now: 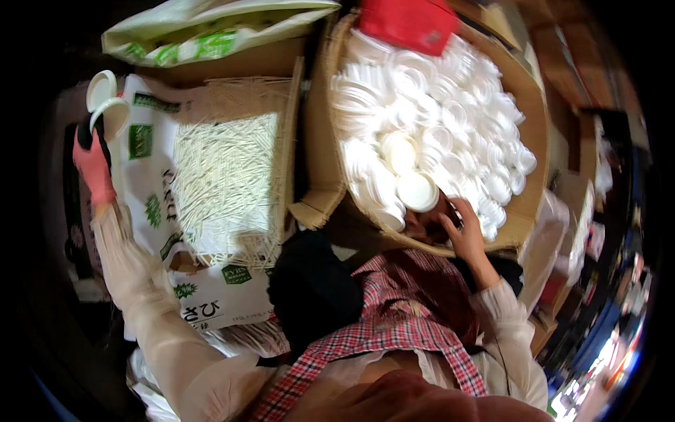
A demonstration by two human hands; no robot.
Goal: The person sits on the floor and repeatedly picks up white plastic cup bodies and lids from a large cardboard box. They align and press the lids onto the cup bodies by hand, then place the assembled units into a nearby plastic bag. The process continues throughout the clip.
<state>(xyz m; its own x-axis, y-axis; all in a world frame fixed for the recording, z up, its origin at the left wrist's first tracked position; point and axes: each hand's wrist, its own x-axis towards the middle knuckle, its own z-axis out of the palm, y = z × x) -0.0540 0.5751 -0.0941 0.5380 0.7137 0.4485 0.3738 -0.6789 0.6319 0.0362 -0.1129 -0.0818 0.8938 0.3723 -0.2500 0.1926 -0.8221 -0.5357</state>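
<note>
My left hand (92, 160), in a pink glove with black fingers, reaches out at the far left. Its fingers are closed on a round white lid (111, 117); a second round white lid (102, 87) shows just beyond it. My bare right hand (464, 231) is at the near edge of a cardboard box (529, 235) heaped with white round lids (450, 119). Its fingers are bent and apart, beside one lid (418, 192) near the box's front; whether they touch it I cannot tell. I see nothing held in that hand.
Left of the lids, a carton lined with a printed white bag (151, 151) holds many thin pale sticks (225, 176). A red cloth-like item (409, 24) lies on the far lids. Behind stands a white and green bag (218, 35). Cluttered shelves (619, 281) line the right.
</note>
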